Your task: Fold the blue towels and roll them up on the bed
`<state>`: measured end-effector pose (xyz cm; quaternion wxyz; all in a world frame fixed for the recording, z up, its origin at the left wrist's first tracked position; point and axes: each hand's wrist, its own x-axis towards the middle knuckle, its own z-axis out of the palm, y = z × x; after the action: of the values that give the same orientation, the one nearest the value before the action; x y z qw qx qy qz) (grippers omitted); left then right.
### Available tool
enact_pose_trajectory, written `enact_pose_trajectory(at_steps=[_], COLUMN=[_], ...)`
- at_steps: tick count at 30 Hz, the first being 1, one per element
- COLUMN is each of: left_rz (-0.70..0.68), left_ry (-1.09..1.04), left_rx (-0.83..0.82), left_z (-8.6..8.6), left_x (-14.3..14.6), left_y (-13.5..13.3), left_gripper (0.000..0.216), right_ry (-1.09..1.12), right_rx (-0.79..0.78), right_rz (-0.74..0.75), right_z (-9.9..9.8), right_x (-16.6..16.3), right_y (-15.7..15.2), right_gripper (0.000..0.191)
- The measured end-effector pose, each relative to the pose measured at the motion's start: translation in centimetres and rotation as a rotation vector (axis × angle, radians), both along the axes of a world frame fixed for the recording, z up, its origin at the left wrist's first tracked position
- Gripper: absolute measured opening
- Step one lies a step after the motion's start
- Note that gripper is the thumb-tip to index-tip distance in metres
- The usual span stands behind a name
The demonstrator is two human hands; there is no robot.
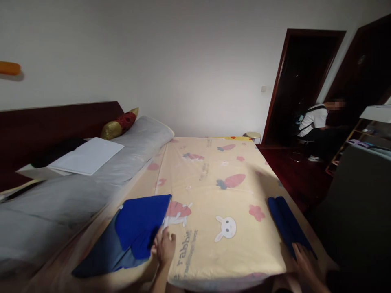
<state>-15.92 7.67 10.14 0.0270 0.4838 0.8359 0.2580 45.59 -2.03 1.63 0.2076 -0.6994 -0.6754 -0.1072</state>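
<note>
A folded blue garment (pixel 143 219) with a small white tag lies at the left front of the bed, its lower side a duller grey-blue. My left hand (pixel 165 246) is closed at the right edge of this garment, its fingers curled against the cloth. To the right, along the bed's edge, lies a long dark blue cloth (pixel 284 224) folded into two side-by-side rolls. My right hand (pixel 302 260) rests on the near end of that cloth with fingers stretched out. Both garments lie on a yellow bedsheet (pixel 207 256) printed with rabbits and carrots.
A grey quilt (pixel 137 142) runs along the left, bearing a white flat board (pixel 88 156) and a red-gold cushion (pixel 120 124). Beyond the bed stands a stool (pixel 253 135). A seated person (pixel 314 122) is near the doorway. A dark cabinet (pixel 357 203) stands right.
</note>
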Motion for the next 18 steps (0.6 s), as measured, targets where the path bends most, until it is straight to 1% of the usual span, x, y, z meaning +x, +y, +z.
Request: enact_pose_trajectory(at_steps=[1,3,6,8,12,14,18], left_rz=[0.056,0.124,0.141,0.165,0.339,0.404,0.464], left_ry=[0.006,0.000,-0.016,-0.004,-0.006,-0.053,-0.183], left_rx=[-0.027,-0.086,-0.157,-0.154,-0.103,-0.095,-0.060], left_z=[0.3,0.7,0.7,0.6,0.0,-0.3,-0.1], left_x=[-1.6,-4.3,-7.0,-7.8,-8.7,-9.4,-11.4], left_y=[0.2,0.0,-1.0,-1.8,-2.7,-2.9,-2.8], left_gripper=[0.046,0.047,0.042,0.043,0.051,0.048,0.035], right_ry=[-0.025,-0.026,0.059,0.132,0.276,0.323,0.329], right_rx=[-0.015,-0.030,0.017,0.054,0.089,0.097,0.060], right_rz=[-0.007,-0.030,-0.074,-0.084,-0.056,-0.038,-0.024], right_z=[-0.3,0.0,1.3,2.0,2.1,1.8,2.0], right_x=[0.0,-0.2,-0.9,-1.2,-0.9,-0.5,0.4], right_y=[-0.4,-0.8,-0.7,-0.4,0.0,0.1,0.1], right_gripper=[0.037,0.035,0.036,0.038,0.038,0.037,0.033])
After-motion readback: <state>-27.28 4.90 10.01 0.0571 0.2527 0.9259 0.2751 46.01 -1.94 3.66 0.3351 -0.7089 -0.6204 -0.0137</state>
